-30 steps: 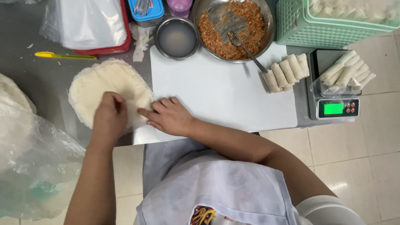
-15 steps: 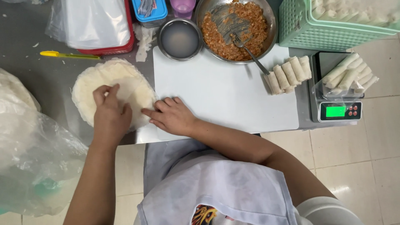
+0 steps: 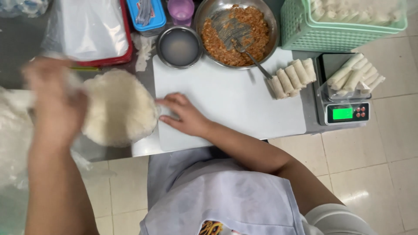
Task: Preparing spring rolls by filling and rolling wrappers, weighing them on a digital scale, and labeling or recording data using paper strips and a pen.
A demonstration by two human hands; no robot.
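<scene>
Honestly, your left hand (image 3: 54,102) is very blurred, so you cannot tell if its fingers are spread or pressed together, nor if they pinch something. It is raised near the left edge of the round stack of thin white wrappers (image 3: 119,109), and a pale smear beside it may be one wrapper, but this is not clear. Your right hand (image 3: 185,115) is sharp: it lies flat with the fingers lightly spread, fingertips at the right edge of the stack, where the stack meets the white cutting board (image 3: 230,98). The stack rests on the grey surface (image 3: 21,56), partly over the left side of the board.

Behind the board you see a small metal bowl (image 3: 179,45) with cloudy liquid and a big metal bowl of orange-brown filling (image 3: 237,32) with a spoon (image 3: 250,58) inside; its far rim is cut by the picture edge. Five rolled pieces (image 3: 292,78) lie at the right corner of the board. More rolls sit in a clear bag on the scale (image 3: 344,111), which hides its plate. The green basket (image 3: 344,24) is cut off at the top. A plastic bag (image 3: 13,143) at the left is blurred and half out of view.
</scene>
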